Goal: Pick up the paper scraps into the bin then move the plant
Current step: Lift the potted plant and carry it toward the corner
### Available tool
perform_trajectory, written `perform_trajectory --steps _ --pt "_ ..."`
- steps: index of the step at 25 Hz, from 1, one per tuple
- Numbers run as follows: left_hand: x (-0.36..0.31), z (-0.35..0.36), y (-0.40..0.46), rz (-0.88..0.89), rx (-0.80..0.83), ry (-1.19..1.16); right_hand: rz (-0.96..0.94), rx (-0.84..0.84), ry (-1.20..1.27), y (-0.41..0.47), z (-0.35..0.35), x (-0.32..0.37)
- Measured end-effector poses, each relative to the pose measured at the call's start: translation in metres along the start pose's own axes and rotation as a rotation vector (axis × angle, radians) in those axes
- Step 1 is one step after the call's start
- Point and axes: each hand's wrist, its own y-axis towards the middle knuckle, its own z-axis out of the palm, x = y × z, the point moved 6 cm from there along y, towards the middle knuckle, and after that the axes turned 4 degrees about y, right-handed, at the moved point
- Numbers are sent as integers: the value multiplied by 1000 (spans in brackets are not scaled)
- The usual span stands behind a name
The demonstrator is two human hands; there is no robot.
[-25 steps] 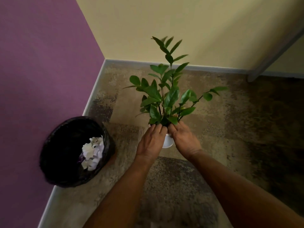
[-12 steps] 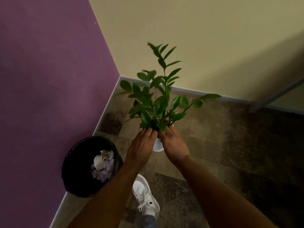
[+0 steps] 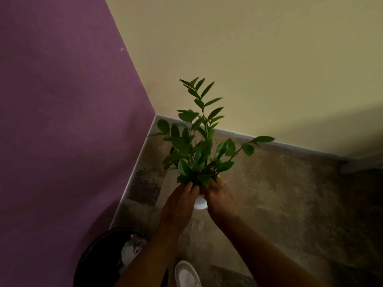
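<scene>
A green leafy plant (image 3: 199, 146) stands in a small white pot (image 3: 200, 203), held off the floor in front of the room corner. My left hand (image 3: 179, 201) grips the pot's left side and my right hand (image 3: 219, 198) grips its right side, so most of the pot is hidden. At the lower left, a black bin (image 3: 97, 259) sits against the purple wall, with white paper scraps (image 3: 132, 248) inside. My left forearm covers part of the bin.
A purple wall (image 3: 62, 121) and a yellow wall (image 3: 248, 59) meet in the corner behind the plant, with a white skirting board along the floor. The floor (image 3: 290, 204) is mottled brown. My white shoe (image 3: 187, 275) shows at the bottom edge.
Both hands have carried the plant forward toward the corner. The view has tilted up, so the bin has slid down to the lower left and my shoe has come into view.
</scene>
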Motion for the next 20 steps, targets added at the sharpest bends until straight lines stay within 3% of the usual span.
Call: perform_trajectory --steps 5,11,14,17,20 --pt "48 36 61 -51 52 -22 -52 74 23 83 34 -26" --pt "125 109 141 -149 -60 -46 -119 174 -9 207 105 -64" --pt "168 147 185 -236 -35 -32 -143 233 -60 265 143 -82" --pt "204 186 226 -227 -6 -4 -187 165 -57 317 166 -92" --pt "236 204 255 -363 -6 -115 -204 135 -78 352 185 -98"
